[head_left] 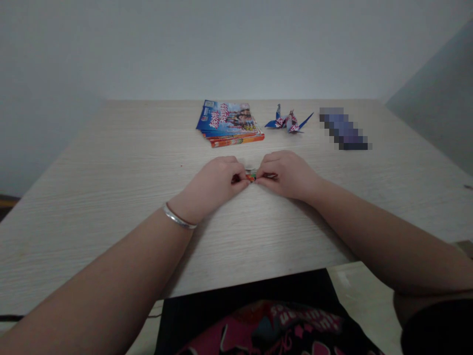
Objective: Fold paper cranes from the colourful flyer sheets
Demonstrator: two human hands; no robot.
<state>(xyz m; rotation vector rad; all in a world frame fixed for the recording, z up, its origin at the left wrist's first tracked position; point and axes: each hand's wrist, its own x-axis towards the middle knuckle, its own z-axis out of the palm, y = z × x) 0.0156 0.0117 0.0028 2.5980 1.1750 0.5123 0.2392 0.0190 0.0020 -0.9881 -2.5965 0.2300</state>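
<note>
While a pale wood-grain worktop [121,172] spreads out before the person, a left hand [218,180] and a right hand [290,172] come close together near its middle, just short of a fanned stack of bright printed leaflets [231,118]. Beyond the right hand lies a pixelated dark-blue item [343,129], with blue folded-paper cranes [293,123] between it and the leaflets. Between the hands, fingers [241,170] on both sides pinch a small piece of colourful paper [251,175] at its opposite ends, low over the surface.

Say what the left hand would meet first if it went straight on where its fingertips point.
Beyond the small colorful paper that it pinches, the left hand would probably meet the right hand first, though exact depth is unclear.
</note>
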